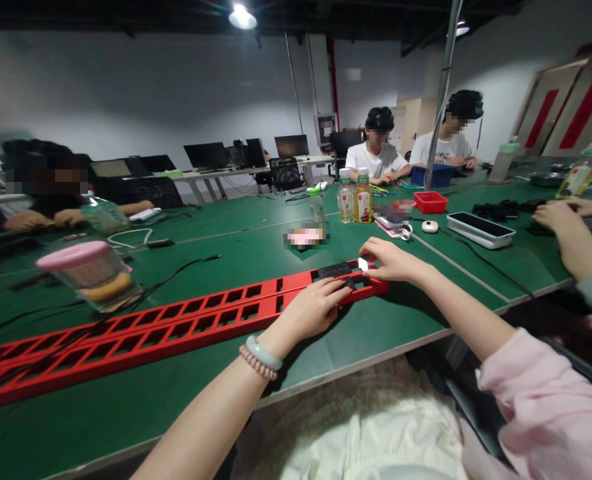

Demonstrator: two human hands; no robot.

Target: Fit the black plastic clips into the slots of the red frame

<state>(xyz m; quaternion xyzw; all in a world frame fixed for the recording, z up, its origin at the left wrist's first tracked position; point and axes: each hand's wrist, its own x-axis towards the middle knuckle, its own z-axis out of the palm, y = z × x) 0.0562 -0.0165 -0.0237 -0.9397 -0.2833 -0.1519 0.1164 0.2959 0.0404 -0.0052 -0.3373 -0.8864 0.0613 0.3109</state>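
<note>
A long red slotted rack [269,308] with two rows of openings runs across the table from the far left to both my hands. My left hand [313,308] lies over its near side, fingers closed around the edge. By those fingertips is a small black piece [349,283]; whether the fingers grip it I cannot tell. Dark speckled pieces [334,270] fill slots in the far row. My right hand [393,260] pinches a small white piece [363,265] above the rack's right end. The rack's slots further left show the dark openings.
A pink-lidded jar [89,273] and black cables [186,268] lie beside the rack. Drink bottles [355,197], a red tray [431,201] and a white-edged device [481,230] stand beyond. Co-workers sit across the table; another person's hands [561,220] are at right.
</note>
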